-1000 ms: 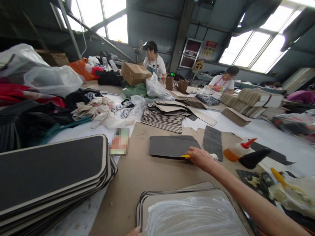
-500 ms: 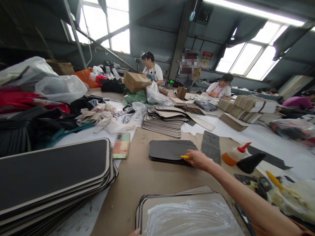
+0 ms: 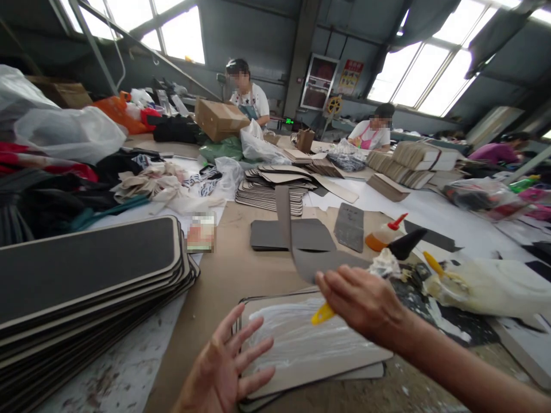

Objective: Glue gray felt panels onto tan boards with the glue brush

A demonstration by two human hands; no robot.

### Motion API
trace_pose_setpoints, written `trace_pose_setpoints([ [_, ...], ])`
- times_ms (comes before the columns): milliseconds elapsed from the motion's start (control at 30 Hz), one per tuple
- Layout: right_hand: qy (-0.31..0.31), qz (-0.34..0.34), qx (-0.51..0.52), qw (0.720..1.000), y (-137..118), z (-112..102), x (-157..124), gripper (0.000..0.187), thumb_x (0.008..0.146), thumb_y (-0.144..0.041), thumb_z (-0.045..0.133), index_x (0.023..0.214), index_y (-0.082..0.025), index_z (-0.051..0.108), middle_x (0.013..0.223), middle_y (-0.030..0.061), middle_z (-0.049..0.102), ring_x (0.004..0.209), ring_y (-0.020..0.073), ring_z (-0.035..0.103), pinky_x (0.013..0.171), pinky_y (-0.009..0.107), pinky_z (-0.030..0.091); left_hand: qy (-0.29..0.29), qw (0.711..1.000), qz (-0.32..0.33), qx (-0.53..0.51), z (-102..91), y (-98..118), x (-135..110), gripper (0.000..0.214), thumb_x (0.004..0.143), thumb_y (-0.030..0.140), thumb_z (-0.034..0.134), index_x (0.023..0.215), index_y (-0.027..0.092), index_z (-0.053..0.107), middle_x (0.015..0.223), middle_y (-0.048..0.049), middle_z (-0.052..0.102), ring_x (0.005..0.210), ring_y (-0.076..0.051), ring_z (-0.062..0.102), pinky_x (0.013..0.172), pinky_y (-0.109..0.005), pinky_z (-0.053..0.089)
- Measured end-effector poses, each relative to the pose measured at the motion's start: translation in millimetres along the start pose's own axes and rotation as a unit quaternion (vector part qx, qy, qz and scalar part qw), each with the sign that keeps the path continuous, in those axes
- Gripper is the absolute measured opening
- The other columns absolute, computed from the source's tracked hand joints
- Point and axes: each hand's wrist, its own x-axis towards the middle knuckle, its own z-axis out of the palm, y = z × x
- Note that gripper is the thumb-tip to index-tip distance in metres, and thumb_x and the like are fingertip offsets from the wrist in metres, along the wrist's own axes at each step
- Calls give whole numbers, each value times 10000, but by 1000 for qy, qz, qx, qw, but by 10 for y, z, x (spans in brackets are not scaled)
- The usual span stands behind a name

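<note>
My right hand [image 3: 359,301] is closed on a dark grey sheet [image 3: 297,246] that curls upward above the table, and a yellow tool [image 3: 322,314] pokes out from under the same hand. Below it lies a tan board smeared with white glue [image 3: 297,344], topmost of a small stack. At the board's left edge my left hand [image 3: 228,367] hovers with its fingers spread, holding nothing. Behind the lifted sheet lies a low pile of dark grey sheets [image 3: 269,235].
A tall stack of black-faced boards [image 3: 86,275] fills the left. A glue bottle with a red cap [image 3: 383,234], a black cone [image 3: 407,245] and a glue-smeared bag [image 3: 486,287] lie to the right. More board stacks [image 3: 271,189], clothes and two seated workers [image 3: 247,94] are at the far end.
My right hand has lifted one grey sheet off the pile and brought it back over the glued board. My left hand has come up into view, fingers spread.
</note>
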Motion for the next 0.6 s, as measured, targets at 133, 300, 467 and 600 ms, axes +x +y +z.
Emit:
trace_pose_setpoints([
  [133, -13, -28, 115, 993, -672, -340, -194, 348, 896, -78, 318, 928, -75, 664, 822, 84, 644, 628, 138, 516, 477, 294, 371, 126, 984, -99, -72, 207, 166, -20, 590, 622, 398, 758, 1119, 170, 537, 1042, -132, 673, 907, -294, 661, 745, -412, 558],
  [300, -6, 54, 117, 992, -954, -464, -539, 365, 897, -59, 313, 925, -99, 674, 806, 79, 674, 662, 133, 561, 536, 278, 438, 140, 983, -85, -84, 250, 117, -227, 422, 571, 275, 786, 946, 171, 623, 801, -59, 723, 766, -256, 680, 687, -396, 569],
  [467, 5, 77, 107, 991, -1089, -501, -802, 338, 890, -47, 332, 942, -78, 664, 777, 79, 679, 679, 141, 592, 553, 271, 461, 149, 967, -194, -75, 307, 116, -329, 570, 516, 443, 794, 964, 134, 625, 843, -124, 725, 734, -296, 686, 628, -424, 573],
  [600, 10, 111, 124, 986, -1279, -493, -938, 317, 891, -51, 339, 907, -94, 653, 693, 59, 661, 603, 133, 585, 528, 251, 459, 184, 967, -163, 68, 324, -3, -399, 552, 490, 277, 834, 960, 96, 609, 793, -103, 733, 665, -259, 686, 524, -326, 569],
])
